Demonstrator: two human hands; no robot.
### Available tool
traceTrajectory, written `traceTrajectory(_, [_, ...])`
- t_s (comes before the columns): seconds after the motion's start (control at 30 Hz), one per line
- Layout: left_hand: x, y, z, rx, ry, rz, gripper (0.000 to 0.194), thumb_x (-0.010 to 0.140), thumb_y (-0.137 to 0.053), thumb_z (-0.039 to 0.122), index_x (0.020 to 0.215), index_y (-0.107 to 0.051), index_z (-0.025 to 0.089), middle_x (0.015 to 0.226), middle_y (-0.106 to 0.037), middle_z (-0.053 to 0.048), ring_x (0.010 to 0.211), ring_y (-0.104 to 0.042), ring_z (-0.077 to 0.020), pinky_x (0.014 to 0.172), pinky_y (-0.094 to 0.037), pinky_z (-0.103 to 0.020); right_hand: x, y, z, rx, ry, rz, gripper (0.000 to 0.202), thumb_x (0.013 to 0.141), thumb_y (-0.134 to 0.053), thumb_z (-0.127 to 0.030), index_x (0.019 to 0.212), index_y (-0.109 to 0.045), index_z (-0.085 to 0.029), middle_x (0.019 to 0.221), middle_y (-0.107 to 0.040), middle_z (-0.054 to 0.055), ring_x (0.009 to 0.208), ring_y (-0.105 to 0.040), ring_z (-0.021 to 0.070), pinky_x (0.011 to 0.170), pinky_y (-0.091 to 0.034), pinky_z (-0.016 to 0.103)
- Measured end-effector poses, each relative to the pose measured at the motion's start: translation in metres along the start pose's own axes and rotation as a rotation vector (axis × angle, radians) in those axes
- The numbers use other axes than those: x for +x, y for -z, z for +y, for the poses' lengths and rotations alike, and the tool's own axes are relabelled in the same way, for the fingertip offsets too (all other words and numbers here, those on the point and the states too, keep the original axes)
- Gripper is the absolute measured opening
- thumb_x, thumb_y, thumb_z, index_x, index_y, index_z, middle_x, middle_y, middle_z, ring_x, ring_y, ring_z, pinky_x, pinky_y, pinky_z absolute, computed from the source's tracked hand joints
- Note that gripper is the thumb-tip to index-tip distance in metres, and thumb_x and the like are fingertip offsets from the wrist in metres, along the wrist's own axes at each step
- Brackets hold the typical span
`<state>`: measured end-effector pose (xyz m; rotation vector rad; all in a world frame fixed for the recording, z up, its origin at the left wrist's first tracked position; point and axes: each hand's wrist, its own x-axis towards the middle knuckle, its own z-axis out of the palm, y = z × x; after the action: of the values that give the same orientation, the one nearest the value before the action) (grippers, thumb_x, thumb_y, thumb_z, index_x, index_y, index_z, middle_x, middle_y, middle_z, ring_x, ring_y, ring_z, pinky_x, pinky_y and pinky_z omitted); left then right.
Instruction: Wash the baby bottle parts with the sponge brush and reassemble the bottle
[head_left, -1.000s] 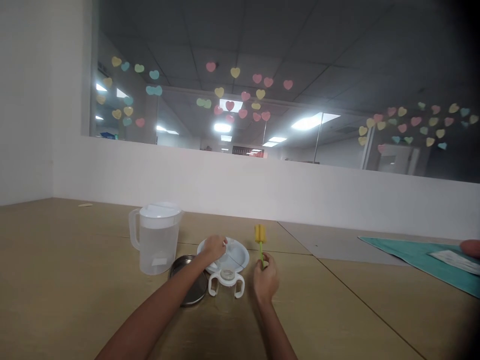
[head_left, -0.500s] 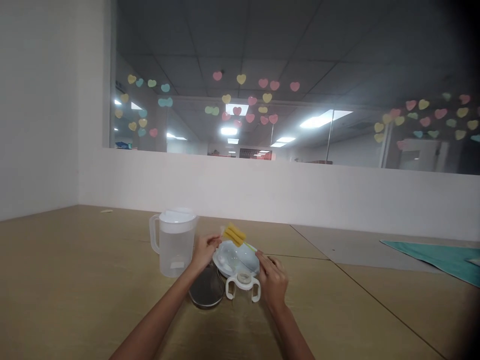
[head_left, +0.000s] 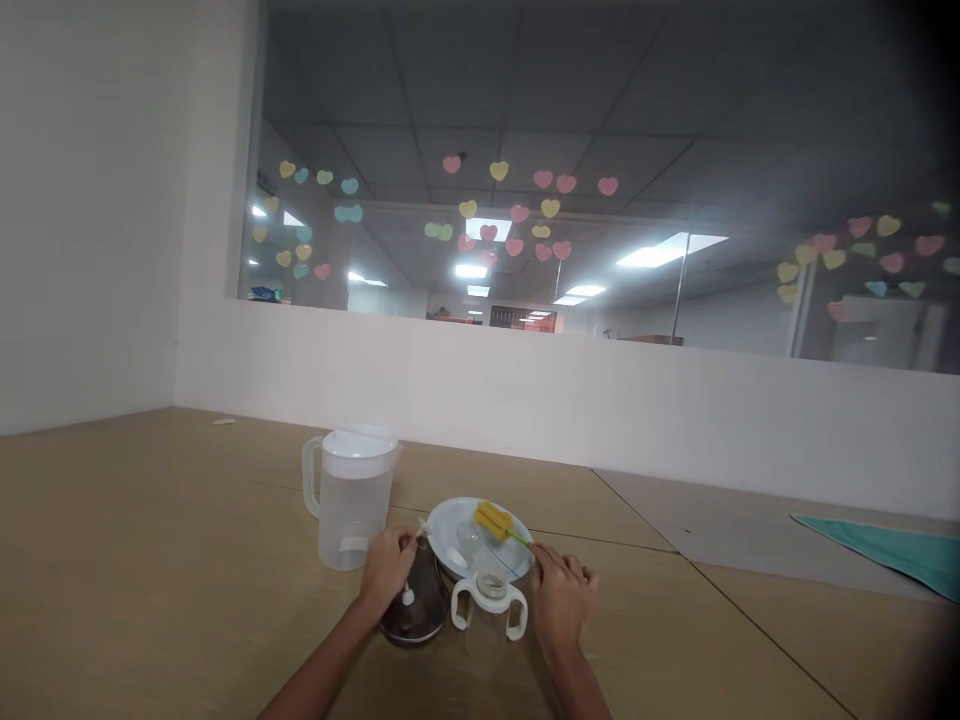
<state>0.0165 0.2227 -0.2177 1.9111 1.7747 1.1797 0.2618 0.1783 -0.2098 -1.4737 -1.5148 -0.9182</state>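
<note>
My right hand (head_left: 562,595) is closed on the green handle of a bottle brush, its yellow sponge head (head_left: 494,520) over the white bowl (head_left: 444,512). My left hand (head_left: 388,568) pinches a small pale piece (head_left: 422,527) that looks like a thin drinking straw; a white knob (head_left: 408,597) shows below the fingers, and whether they are joined I cannot tell. Beneath this hand lies a dark, shiny tray-like object (head_left: 420,625). Between my hands stands a clear baby bottle with a white two-handled collar (head_left: 492,597), its mouth uncovered. Small clear and white parts lie in the bowl.
A lidded translucent pitcher (head_left: 356,510) with liquid stands left of the bowl, close to my left hand. A teal cloth (head_left: 892,550) lies at the far right. Behind the wooden table (head_left: 150,560) rise a white wall and a window with heart stickers.
My left hand has drawn down and away from the brush, over the dark object, and the white knob now shows. The brush head has lowered over the bowl, and the view has shifted slightly.
</note>
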Motion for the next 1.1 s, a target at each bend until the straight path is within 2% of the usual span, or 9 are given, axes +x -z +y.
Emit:
traceTrajectory(0.23, [-0.002, 0.004, -0.003, 0.283, 0.028, -0.067, 0.024, 0.085, -0.044, 0.023, 0.082, -0.067, 0.018, 0.086, -0.067, -0.009, 0.083, -0.062, -0.0201, 0.069, -0.041, -0.026, -0.002, -0.013, 0.001, 0.000, -0.024, -0.082, 0.030, 0.072, -0.045, -0.002, 0.083, -0.067, -0.018, 0.088, -0.068, 0.008, 0.078, -0.059, 0.0214, 0.068, -0.028, 0.033])
traceTrajectory(0.4, [-0.010, 0.000, -0.005, 0.426, 0.022, -0.108, 0.028, 0.086, -0.039, 0.019, 0.083, -0.066, 0.013, 0.090, -0.066, -0.015, 0.085, -0.062, -0.0259, 0.071, -0.043, -0.032, -0.005, -0.017, 0.000, 0.172, -0.012, -0.159, 0.030, 0.071, -0.043, 0.000, 0.078, -0.066, -0.018, 0.074, -0.068, 0.004, 0.071, -0.059, 0.0189, 0.068, -0.031, 0.030])
traceTrajectory(0.5, [-0.010, 0.000, -0.005, 0.452, 0.003, -0.110, 0.027, 0.086, -0.039, 0.019, 0.085, -0.065, 0.013, 0.097, -0.064, -0.015, 0.091, -0.060, -0.0256, 0.075, -0.043, -0.033, -0.005, -0.016, -0.003, 0.262, -0.019, -0.175, 0.030, 0.069, -0.042, 0.001, 0.072, -0.066, -0.018, 0.078, -0.069, 0.003, 0.074, -0.059, 0.0180, 0.070, -0.032, 0.029])
traceTrajectory(0.57, [-0.010, 0.000, -0.004, 0.439, -0.060, -0.082, 0.028, 0.087, -0.038, 0.020, 0.091, -0.065, 0.015, 0.101, -0.062, -0.013, 0.097, -0.057, -0.0240, 0.079, -0.042, -0.032, -0.004, -0.014, -0.004, 0.287, -0.044, -0.190, 0.030, 0.068, -0.042, 0.001, 0.069, -0.066, -0.018, 0.080, -0.070, 0.003, 0.075, -0.059, 0.0176, 0.071, -0.032, 0.028])
traceTrajectory(0.67, [-0.010, 0.000, 0.001, 0.356, -0.259, -0.035, 0.031, 0.089, -0.035, 0.021, 0.099, -0.063, 0.018, 0.100, -0.061, -0.010, 0.099, -0.054, -0.0219, 0.086, -0.041, -0.033, 0.000, -0.012, -0.004, 0.268, -0.112, -0.251, 0.029, 0.066, -0.043, 0.002, 0.065, -0.065, -0.017, 0.077, -0.069, 0.003, 0.074, -0.059, 0.0167, 0.072, -0.031, 0.028])
traceTrajectory(0.8, [-0.013, -0.006, 0.009, 0.195, -0.454, -0.064, 0.034, 0.092, -0.032, 0.030, 0.113, -0.057, 0.023, 0.110, -0.060, -0.006, 0.104, -0.051, -0.0211, 0.091, -0.038, -0.037, 0.006, -0.012, -0.005, 0.214, -0.170, -0.332, 0.027, 0.065, -0.044, 0.001, 0.061, -0.064, -0.016, 0.070, -0.068, 0.004, 0.071, -0.059, 0.0162, 0.071, -0.030, 0.027])
traceTrajectory(0.93, [-0.011, -0.013, 0.019, 0.134, -0.413, -0.140, 0.036, 0.092, -0.031, 0.040, 0.116, -0.055, 0.028, 0.119, -0.058, -0.002, 0.119, -0.041, -0.0247, 0.102, -0.024, -0.050, 0.009, -0.012, -0.006, 0.186, -0.156, -0.344, 0.027, 0.064, -0.043, 0.001, 0.060, -0.064, -0.017, 0.065, -0.066, 0.003, 0.068, -0.057, 0.0154, 0.069, -0.029, 0.027])
traceTrajectory(1.0, [-0.007, -0.016, 0.025, 0.125, -0.389, -0.206, 0.036, 0.092, -0.031, 0.042, 0.108, -0.060, 0.029, 0.115, -0.061, 0.000, 0.125, -0.036, -0.0266, 0.105, -0.012, -0.057, 0.009, -0.012, -0.007, 0.189, -0.157, -0.346, 0.028, 0.064, -0.043, 0.000, 0.059, -0.064, -0.017, 0.064, -0.066, 0.002, 0.067, -0.057, 0.0152, 0.069, -0.029, 0.027])
traceTrajectory(1.1, [0.000, -0.018, 0.032, 0.103, -0.391, -0.286, 0.040, 0.092, -0.030, 0.044, 0.091, -0.066, 0.027, 0.105, -0.065, -0.001, 0.126, -0.034, -0.0273, 0.106, -0.003, -0.059, 0.008, -0.012, -0.006, 0.205, -0.162, -0.338, 0.028, 0.064, -0.043, 0.000, 0.061, -0.065, -0.017, 0.067, -0.067, 0.002, 0.069, -0.058, 0.0155, 0.071, -0.030, 0.027])
